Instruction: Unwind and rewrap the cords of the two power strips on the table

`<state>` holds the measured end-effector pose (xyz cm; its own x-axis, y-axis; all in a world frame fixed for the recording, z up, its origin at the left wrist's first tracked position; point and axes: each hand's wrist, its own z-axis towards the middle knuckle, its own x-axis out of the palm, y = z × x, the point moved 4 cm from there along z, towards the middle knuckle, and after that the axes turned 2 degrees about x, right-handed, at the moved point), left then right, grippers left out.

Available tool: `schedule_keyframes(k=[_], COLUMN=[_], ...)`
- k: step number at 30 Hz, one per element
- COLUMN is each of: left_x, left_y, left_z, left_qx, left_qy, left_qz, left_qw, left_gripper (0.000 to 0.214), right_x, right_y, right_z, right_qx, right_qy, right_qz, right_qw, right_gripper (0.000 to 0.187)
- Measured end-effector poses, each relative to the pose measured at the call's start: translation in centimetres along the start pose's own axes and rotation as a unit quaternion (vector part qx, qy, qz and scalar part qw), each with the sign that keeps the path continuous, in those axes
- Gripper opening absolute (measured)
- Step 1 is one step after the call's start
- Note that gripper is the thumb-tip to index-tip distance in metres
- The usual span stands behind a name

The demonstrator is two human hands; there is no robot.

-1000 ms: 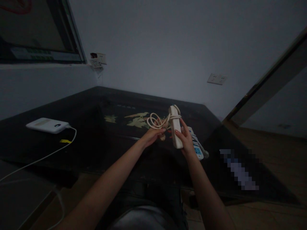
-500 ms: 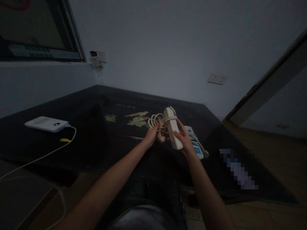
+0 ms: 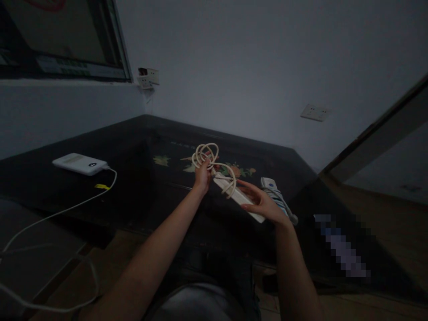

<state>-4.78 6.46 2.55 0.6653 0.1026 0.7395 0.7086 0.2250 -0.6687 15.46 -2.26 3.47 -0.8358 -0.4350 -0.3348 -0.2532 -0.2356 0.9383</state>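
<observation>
My left hand [image 3: 203, 174] is closed round the loops of a cream-coloured cord [image 3: 210, 150] above the dark table. The cord runs over to a white power strip [image 3: 241, 199], which slants down to the right. My right hand [image 3: 265, 203] grips the strip from its right side, thumb and fingers on opposite edges. One slack loop of cord hangs across the upper end of the strip. Just beyond my right hand lies a second power strip [image 3: 269, 183] with a grey cord wrapped round it.
A white power bank [image 3: 80, 164] with a cable [image 3: 67, 208] sits at the table's left, by a yellow tag [image 3: 102, 187]. A pixelated object [image 3: 344, 249] lies at the right. Wall sockets [image 3: 314, 113] are on the wall behind the dark table [image 3: 133, 138].
The power strip has turned from steep to slanting and its wound cord has loosened at one end. My left hand has moved up and left with the loops. The view has shifted slightly.
</observation>
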Motion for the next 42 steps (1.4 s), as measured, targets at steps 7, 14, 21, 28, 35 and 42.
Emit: schedule_keyframes(k=[7, 14, 21, 28, 35, 42], left_x=[-1.1, -1.9, -0.8, 1.9, 2.4, 2.7], left_y=[-0.1, 2.2, 3.8, 4.3, 4.4, 3.8], left_z=[0.8, 0.9, -0.6, -3.9, -4.1, -4.0], left_qx=[0.049, -0.084, -0.141, -0.230, -0.286, -0.286], left_qy=[-0.066, -0.066, 0.015, 0.205, 0.162, 0.138], left_qz=[0.017, 0.069, 0.151, 0.119, -0.012, -0.024], left_qw=[0.996, 0.992, 0.978, 0.944, 0.944, 0.948], left_gripper=[0.036, 0.039, 0.050, 0.040, 0.012, 0.015], right_x=[-2.0, -3.2, -2.8, -1.4, 0.2, -0.2], right_y=[-0.9, 0.2, 1.5, 1.3, 1.1, 1.0], right_z=[0.0, -0.5, -0.8, 0.0, 0.6, 0.3], right_qx=[0.060, -0.054, -0.099, -0.058, -0.033, -0.023], right_qy=[-0.178, -0.288, -0.270, -0.215, -0.134, -0.144], right_qz=[-0.034, 0.127, 0.167, 0.154, 0.186, 0.242], right_qw=[0.982, 0.948, 0.943, 0.963, 0.973, 0.959], right_gripper=[0.079, 0.080, 0.083, 0.083, 0.077, 0.073])
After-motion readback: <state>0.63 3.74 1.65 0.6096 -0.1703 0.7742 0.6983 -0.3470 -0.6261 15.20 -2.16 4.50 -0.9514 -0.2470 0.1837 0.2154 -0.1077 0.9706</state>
